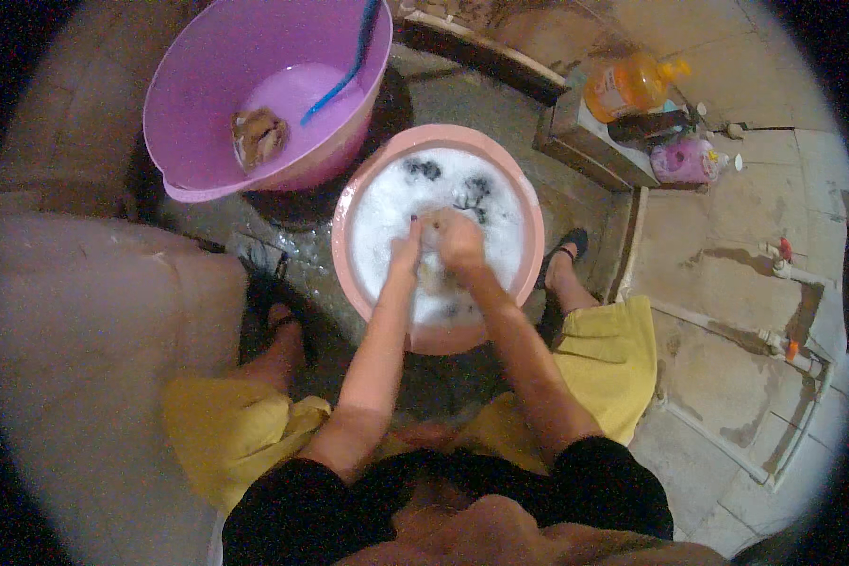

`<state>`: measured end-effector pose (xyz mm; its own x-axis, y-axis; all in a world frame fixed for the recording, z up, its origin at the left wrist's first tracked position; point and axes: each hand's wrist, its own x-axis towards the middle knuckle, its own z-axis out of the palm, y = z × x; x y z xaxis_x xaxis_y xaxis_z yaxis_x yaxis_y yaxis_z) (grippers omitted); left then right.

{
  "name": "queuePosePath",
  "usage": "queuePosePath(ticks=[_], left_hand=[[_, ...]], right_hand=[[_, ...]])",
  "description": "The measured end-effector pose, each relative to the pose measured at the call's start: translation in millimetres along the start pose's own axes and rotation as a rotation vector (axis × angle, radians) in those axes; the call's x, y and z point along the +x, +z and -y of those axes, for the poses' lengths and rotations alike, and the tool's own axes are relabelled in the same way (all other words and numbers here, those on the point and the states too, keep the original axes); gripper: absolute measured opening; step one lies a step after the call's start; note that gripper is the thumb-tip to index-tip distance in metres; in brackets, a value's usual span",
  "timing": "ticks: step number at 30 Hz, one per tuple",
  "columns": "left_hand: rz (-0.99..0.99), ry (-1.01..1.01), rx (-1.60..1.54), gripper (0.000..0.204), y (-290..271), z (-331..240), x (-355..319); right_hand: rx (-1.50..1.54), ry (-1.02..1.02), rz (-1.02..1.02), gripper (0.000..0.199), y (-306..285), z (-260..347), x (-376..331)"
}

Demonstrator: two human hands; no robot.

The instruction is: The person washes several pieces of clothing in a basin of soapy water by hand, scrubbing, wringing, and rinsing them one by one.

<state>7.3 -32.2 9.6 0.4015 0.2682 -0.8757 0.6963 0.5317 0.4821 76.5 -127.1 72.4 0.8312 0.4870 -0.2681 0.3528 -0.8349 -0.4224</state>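
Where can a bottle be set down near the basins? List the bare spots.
Bare paved floor lies right of the pink basin, between the low ledge with the orange bottle and the white pipes. It is crowded elsewhere: the purple basin almost meets the pink one, whose foam holds both hands, left hand and right hand, gripping cloth.

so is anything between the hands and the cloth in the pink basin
Nothing visible. Both the left hand and right hand are already on the pale cloth in the suds of the pink basin. Foam hides the rest of it.
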Motion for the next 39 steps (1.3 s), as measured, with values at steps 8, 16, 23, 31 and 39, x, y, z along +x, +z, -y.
queuePosePath(ticks=[8,16,23,31,39], left_hand=[[0.416,0.233,-0.744,0.031,11.6,-4.9,-39.6],[0.803,-0.178,-0.726,0.045,4.9,-7.8,-50.1],[0.66,0.282,-0.921,0.038,-81.8,30.1,44.4],[0.354,0.295,-0.616,0.036,23.1,-30.5,-58.5],[-0.273,1.263,0.416,0.023,10.1,-60.1,-88.0]], right_hand=[[-0.104,-0.041,-0.252,0.027,14.9,25.1,-49.1],[-0.28,0.205,-0.027,0.026,-3.5,4.0,-20.9],[-0.168,-0.268,-0.399,0.015,36.0,106.5,-42.8],[-0.143,0.153,0.01,0.041,-15.5,-38.3,8.9],[1.618,0.433,-0.666,0.036,-64.9,-56.4,-38.7]])
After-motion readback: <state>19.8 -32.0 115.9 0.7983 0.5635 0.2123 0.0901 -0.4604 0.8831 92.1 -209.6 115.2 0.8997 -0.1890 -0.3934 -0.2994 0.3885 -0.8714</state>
